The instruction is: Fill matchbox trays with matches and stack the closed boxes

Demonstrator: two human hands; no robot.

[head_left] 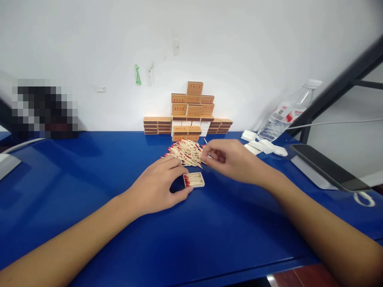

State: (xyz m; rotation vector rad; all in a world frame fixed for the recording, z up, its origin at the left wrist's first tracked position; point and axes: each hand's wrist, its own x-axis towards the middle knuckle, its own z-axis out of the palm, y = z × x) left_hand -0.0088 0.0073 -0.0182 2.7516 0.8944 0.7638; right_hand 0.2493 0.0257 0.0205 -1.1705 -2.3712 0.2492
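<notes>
My left hand point(163, 181) is closed lightly around the left end of a small white matchbox tray point(204, 184), thumb at the near side and fingers at the far side. Inside the tray lies a row of matches point(195, 180), their red heads to the left. Just beyond it, a loose pile of red-tipped matches point(186, 153) is spread on the blue table. At the pile's right edge my right hand point(229, 159) has thumb and fingers pinched together. A pale matchstick shows at its fingers, though the fingertips partly hide it.
Orange-brown matchboxes point(194, 109) are stacked against the white wall. To the right are crumpled white tissues point(263, 146), a leaning plastic water bottle point(284, 115) and a dark phone point(329, 165) on a white stand. A blurred dark object point(48, 111) stands at the left on the blue table point(179, 247).
</notes>
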